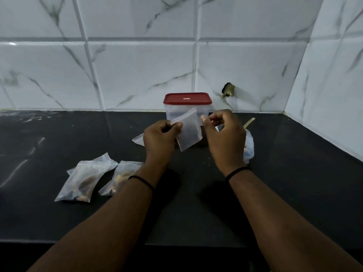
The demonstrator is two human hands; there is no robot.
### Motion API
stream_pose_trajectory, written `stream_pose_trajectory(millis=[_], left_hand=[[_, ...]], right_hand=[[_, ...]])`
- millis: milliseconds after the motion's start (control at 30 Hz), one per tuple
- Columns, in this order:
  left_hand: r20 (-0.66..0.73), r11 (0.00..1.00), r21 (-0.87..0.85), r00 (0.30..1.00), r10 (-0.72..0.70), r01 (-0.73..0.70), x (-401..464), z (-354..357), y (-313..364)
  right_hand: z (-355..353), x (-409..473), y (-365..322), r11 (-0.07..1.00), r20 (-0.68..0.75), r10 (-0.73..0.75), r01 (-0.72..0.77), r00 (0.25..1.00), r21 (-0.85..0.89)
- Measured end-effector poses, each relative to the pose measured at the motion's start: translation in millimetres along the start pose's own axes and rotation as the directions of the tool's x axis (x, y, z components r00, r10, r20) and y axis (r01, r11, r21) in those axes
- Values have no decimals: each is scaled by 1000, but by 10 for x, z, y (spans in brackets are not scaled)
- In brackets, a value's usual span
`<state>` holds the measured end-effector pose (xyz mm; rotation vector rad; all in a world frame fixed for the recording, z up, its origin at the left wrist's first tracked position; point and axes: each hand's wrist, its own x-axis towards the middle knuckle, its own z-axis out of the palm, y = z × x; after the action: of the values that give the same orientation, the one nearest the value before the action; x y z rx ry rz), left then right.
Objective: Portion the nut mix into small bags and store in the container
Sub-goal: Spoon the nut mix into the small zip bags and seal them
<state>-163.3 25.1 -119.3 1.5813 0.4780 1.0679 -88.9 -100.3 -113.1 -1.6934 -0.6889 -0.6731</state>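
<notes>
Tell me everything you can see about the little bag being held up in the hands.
The small bag is a frosted, translucent plastic pouch, roughly rectangular, and looks empty and flat. It hangs tilted above the black counter, in front of the red-lidded container. The left hand pinches its upper left edge. The right hand has its curled fingers close to the upper right corner; whether they touch the bag cannot be told. Nothing else touches it.

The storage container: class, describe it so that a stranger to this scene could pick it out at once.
Look along the black counter to the marble-tiled back wall. The container stands there, just behind the hands. It is the only rigid box, clear-walled with a dark red lid still on, unlike the soft bags nearby.
</notes>
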Motion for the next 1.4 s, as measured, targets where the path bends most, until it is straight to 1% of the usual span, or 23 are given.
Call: stream_pose_trajectory(millis=[67, 133, 167, 233, 300, 367, 400, 467, 567, 633, 700, 767, 867, 933, 1000, 1067, 1100, 1167, 1233, 1300, 1333, 1400], left_hand=[[42, 973, 154, 985, 170, -174, -57, 33, -37], [106, 894, 283, 938, 331, -348, -128, 56, -49], [135, 850, 321, 908, 396, -418, -155, 60, -46], [187, 796, 355, 871, 454, -491, -178, 51, -36], [248, 787, 354, 862, 442, -505, -183, 26, -23], [302, 806, 318, 859, 413, -499, -207, 8, 4], [303, 826, 289, 865, 400, -483, -220, 0, 17], [270, 860, 249, 884, 381, -446, -235, -3, 42], [222, 880, 262, 912, 345, -396, -220, 0, 51], [228, 921, 213, 933, 277, -326, -199, -1, 35], [243, 964, 112, 947, 208, -241, -174, -13, 8], [243, 985, 32, 957, 157, -170, -154, -30, -6], [250, 996, 3, 965, 85, -89, -161, -39, 5], [250, 998, 13, 966, 62, -68, -170, -45, 14], [247, 998, 26, 968, 48, -56, -184, -46, 26], [226, 997, 67, 974, 13, -29, -190, -44, 31], [197, 995, 104, 980, -13, -8, -192, -44, 37], [80, 980, 197, 996, -25, 9, -187, -49, 51], [-34, 941, 336, 998, 56, -42, -195, -64, 85], [-55, 882, 454, 984, 172, -129, -256, -54, 128], [-37, 858, 481, 974, 225, -180, -279, -47, 128], [22, 817, 495, 944, 330, -297, -302, -42, 117]], right_hand=[[2, -26, -52, 989, 75, 104, -111, 992, 101], [19, -62, -75, 971, 172, 159, -185, 972, 149], [30, -71, -74, 964, 199, 178, -211, 964, 162], [49, -68, -49, 947, 203, 235, -270, 951, 172], [61, -47, -13, 931, 202, 285, -321, 937, 174], [65, -38, 10, 923, 206, 299, -337, 932, 184], [64, -37, 17, 929, 209, 288, -326, 935, 178], [51, -39, 15, 945, 232, 247, -287, 941, 158], [22, -50, -24, 945, 311, 210, -275, 927, 180], [-1, -44, -40, 923, 380, 224, -321, 897, 214], [-24, -30, -36, 882, 452, 243, -389, 858, 265], [-42, -25, -27, 848, 507, 258, -444, 823, 289], [-64, -25, -23, 825, 551, 279, -490, 786, 281], [-74, -30, -42, 823, 564, 289, -501, 774, 266], [-62, -42, -56, 853, 549, 277, -465, 789, 238], [-34, -58, -59, 915, 498, 242, -367, 833, 169], [-23, -68, -58, 948, 460, 214, -296, 862, 114], [-15, -89, -60, 988, 368, 154, -152, 917, -35], [-24, -109, -92, 973, 262, 134, -77, 956, -216], [-21, -129, -147, 947, 187, 145, -82, 972, -311], [-9, -133, -161, 943, 163, 151, -93, 975, -318], [12, -127, -170, 956, 134, 177, -138, 975, -260]])
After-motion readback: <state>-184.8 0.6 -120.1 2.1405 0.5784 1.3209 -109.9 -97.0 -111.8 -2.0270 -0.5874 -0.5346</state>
